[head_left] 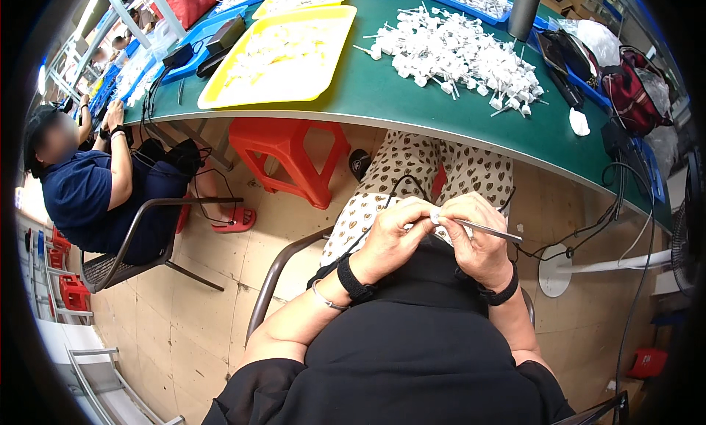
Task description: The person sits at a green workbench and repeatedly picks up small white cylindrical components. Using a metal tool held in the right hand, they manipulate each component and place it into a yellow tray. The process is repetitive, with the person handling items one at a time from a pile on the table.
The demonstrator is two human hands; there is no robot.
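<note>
Above my lap, my two hands meet at a small white part (pixel 434 217). My left hand (pixel 397 237) is closed, pinching that part between thumb and fingertips. My right hand (pixel 478 241) is closed around a slim grey metal tool (pixel 489 229), which looks like tweezers. One end of the tool sticks out to the right, and its other end lies by the white part, mostly covered by my fingers. On the green table (pixel 368 94) ahead lies a big loose heap of small white plastic pieces (pixel 463 53) with thin stems.
Yellow trays (pixel 334 72) and blue trays (pixel 471 2) hold more pieces. A grey bottle (pixel 525 13) and bags (pixel 636 90) stand at the right, above hanging cables (pixel 621 204). Under the table is a red stool (pixel 283 149). A co-worker (pixel 88 182) sits at the left.
</note>
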